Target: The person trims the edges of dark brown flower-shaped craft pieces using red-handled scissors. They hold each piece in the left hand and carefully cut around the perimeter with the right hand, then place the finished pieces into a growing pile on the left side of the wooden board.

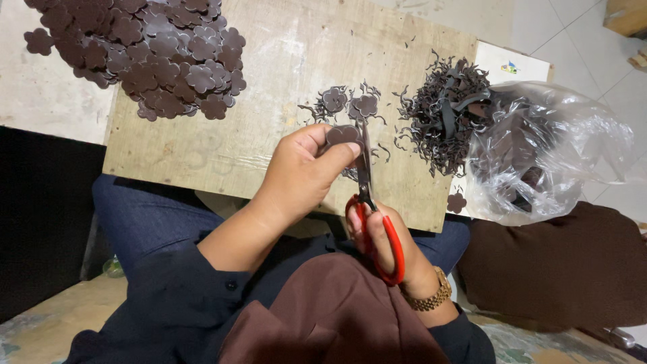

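Left hand pinches a brown flower cutout while the right works red scissors at its edge

The left hand's fingers (337, 149) are clenched on a brown flower-shaped piece (343, 134), held just above the wooden board (269, 74) on the desk; the left hand (303, 175) comes in from the lower left. The right hand (387, 246), fingers through the red loops, grips the scissors (367, 182), whose blades run almost straight away from the person and meet the piece at its right edge. So the piece lies just left of the blades, right hand below it. Beyond lie two loose cutouts (350, 102), a heap of dark trimmings (445, 114) beside a clear plastic bag (546, 148), and a pile of finished flowers (155, 54) far left
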The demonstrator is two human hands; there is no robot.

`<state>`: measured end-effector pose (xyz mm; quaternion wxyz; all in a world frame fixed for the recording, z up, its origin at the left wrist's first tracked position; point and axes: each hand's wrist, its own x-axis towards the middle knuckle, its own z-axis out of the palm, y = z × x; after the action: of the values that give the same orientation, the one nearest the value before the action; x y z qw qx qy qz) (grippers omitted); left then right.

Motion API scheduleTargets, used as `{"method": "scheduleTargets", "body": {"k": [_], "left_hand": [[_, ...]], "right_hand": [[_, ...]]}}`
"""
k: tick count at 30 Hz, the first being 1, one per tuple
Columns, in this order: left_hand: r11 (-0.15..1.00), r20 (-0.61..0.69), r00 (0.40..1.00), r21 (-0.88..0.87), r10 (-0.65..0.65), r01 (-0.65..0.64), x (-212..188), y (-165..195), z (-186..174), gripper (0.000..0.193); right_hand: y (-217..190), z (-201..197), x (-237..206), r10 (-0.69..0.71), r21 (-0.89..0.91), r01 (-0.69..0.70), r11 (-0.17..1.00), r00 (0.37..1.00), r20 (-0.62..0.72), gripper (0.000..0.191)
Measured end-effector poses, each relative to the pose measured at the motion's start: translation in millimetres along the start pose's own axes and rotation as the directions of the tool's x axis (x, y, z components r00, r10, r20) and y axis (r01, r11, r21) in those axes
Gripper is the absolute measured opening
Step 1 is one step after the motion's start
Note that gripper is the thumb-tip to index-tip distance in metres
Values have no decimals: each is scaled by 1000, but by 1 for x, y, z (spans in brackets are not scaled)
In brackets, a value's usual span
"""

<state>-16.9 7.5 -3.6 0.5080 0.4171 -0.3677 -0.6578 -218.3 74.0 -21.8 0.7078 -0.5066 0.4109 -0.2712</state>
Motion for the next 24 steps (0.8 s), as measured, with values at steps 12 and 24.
{"method": "scheduleTargets", "body": {"k": [12,24], "left_hand": [[990,67,993,-99,-94,100,5,1,-11,13],[986,92,986,-82,-136,143,5,-1,-11,13]], "right_hand": [[-5,4,6,-91,-11,91,996,996,3,67],[-7,0,8,-171,-383,129,915,982,-76,38]]}}
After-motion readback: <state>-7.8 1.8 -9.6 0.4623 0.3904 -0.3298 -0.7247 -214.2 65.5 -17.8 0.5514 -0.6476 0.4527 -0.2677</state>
